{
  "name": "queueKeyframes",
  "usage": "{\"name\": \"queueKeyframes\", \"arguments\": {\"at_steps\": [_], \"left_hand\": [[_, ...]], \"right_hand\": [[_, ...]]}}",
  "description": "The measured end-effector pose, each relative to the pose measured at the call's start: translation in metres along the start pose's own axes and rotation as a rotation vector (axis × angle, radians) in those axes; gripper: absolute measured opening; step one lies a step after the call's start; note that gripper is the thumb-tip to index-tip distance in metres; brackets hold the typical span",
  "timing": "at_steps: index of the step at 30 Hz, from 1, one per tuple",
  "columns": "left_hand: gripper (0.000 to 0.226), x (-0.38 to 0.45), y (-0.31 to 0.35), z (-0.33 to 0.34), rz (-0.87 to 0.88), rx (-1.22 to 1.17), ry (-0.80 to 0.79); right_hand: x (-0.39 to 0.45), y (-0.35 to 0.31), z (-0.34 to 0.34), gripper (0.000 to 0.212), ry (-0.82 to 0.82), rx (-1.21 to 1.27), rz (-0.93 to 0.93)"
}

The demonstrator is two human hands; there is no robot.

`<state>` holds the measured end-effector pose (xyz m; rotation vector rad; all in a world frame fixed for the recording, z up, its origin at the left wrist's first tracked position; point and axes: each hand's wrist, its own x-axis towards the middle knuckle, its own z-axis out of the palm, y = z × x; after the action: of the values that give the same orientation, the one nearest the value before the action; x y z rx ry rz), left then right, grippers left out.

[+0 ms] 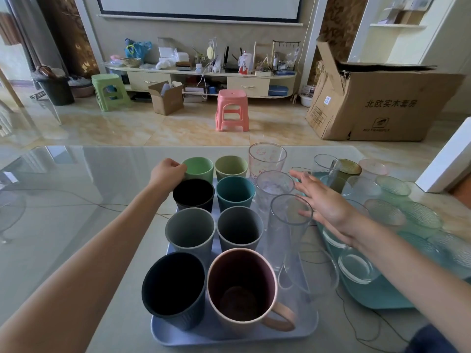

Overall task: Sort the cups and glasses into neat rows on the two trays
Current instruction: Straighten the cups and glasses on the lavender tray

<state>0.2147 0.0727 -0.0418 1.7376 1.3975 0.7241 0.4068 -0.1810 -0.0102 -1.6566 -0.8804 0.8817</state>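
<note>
A pale blue tray (163,335) holds two rows of coloured plastic cups and a third row of clear glasses. My left hand (167,174) grips the far green cup (200,168) at its left side, beside the black cup (193,194). My right hand (323,200) hovers with fingers spread, just right of the tall clear glass (290,225) and the glass behind it (274,189). A teal tray (369,300) on the right carries several clear, green and textured glasses. A pink mug (242,286) stands at the near end.
Everything stands on a glossy table (76,212) with a thin cable running across it. A white box (448,159) sits at the table's right edge. Beyond are a pink stool (232,109), a green stool (108,91) and a large cardboard box (382,103).
</note>
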Motion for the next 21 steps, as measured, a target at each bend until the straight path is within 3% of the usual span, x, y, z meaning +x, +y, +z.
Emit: {"name": "queueKeyframes", "arguments": {"at_steps": [7,17,21], "left_hand": [[0.030,-0.002,-0.002,0.001,0.003,-0.006,-0.002],[0.027,-0.011,0.003,-0.009,-0.058,0.003,-0.091],[0.026,-0.022,0.004,-0.025,-0.041,0.105,-0.075]], "right_hand": [[0.000,0.000,0.002,0.027,0.003,0.022,-0.003],[0.001,-0.002,0.004,0.029,0.019,-0.018,0.008],[-0.004,-0.007,0.004,0.040,0.022,-0.117,-0.005]]}}
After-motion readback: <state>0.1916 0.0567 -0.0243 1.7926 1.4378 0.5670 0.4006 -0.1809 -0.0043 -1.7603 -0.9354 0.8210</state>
